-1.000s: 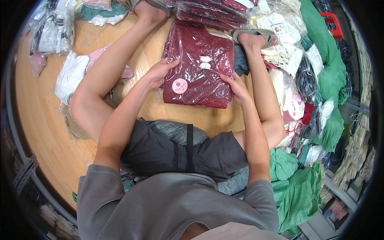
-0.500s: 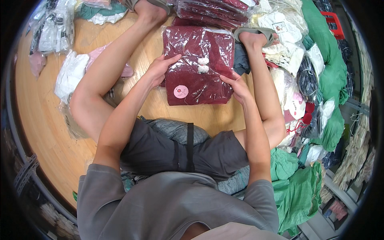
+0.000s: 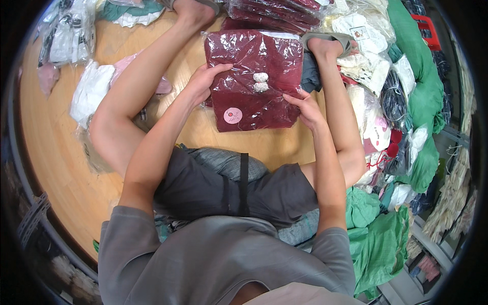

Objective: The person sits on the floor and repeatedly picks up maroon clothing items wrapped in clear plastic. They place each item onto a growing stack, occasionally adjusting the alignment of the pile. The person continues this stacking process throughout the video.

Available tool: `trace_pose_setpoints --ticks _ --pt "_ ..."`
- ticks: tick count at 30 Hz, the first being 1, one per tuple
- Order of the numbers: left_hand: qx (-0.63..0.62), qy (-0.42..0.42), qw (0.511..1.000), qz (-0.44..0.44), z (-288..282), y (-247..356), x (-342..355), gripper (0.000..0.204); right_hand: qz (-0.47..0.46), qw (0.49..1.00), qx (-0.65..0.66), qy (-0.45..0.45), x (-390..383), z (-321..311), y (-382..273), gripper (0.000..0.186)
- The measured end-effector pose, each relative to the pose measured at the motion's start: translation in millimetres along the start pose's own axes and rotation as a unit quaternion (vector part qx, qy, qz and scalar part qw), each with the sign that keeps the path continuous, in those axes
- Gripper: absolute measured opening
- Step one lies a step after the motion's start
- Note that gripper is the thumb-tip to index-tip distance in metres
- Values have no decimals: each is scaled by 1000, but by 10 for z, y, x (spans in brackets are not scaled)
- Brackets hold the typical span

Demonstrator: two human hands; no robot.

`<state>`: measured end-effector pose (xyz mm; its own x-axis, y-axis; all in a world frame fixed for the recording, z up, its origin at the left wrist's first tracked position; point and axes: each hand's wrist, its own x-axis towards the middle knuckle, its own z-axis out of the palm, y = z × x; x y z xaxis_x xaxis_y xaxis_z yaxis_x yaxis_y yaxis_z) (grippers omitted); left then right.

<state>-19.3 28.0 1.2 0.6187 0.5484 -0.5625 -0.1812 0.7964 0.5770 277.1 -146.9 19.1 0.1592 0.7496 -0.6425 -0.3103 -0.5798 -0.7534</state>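
Observation:
Between my legs I hold a folded maroon garment in a clear plastic bag (image 3: 244, 104), flat side up. Two small white speckled pieces show at its middle, and a round pink tag (image 3: 233, 116) at its lower left corner. My left hand (image 3: 206, 81) grips the bag's left edge, thumb stretched over the top. Gripping the right edge, my right hand (image 3: 305, 108) has its thumb on the plastic and its other fingers mostly hidden. Just beyond the held bag lies a stack of similar maroon bagged garments (image 3: 274, 15).
White and cream bagged garments (image 3: 363, 71) heap up at my right, with green sacks (image 3: 422, 101) behind them. A red plastic basket (image 3: 428, 31) stands at the far right. White bundles (image 3: 91, 94) lie left of my leg on the wooden floor (image 3: 66, 147).
The bagged garment has shifted very slightly right and tilted a little in my hands. My grip at both edges stays the same.

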Motion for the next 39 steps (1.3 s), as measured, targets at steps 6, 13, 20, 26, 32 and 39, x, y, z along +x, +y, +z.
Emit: trace_pose_setpoints --ticks 6,13,20,26,32,39 --pt "-5 -32 999 3 -72 -48 34 21 -10 1000 2 5 -9 10 -1 32" --pt "-5 -45 999 7 -77 -49 23 22 -12 1000 -1 -5 -27 21 -29 32" --pt "1 -29 999 21 67 27 -53 40 -6 1000 14 -7 -33 21 -34 35" --pt "-24 -46 999 13 44 22 -44 42 -5 1000 14 -10 -32 23 -37 36" --pt "-29 -45 999 7 31 10 -27 46 -8 1000 6 -12 -39 21 -43 36" --pt "-24 -42 999 -1 39 20 -40 46 -7 1000 7 -15 -20 13 -26 38"
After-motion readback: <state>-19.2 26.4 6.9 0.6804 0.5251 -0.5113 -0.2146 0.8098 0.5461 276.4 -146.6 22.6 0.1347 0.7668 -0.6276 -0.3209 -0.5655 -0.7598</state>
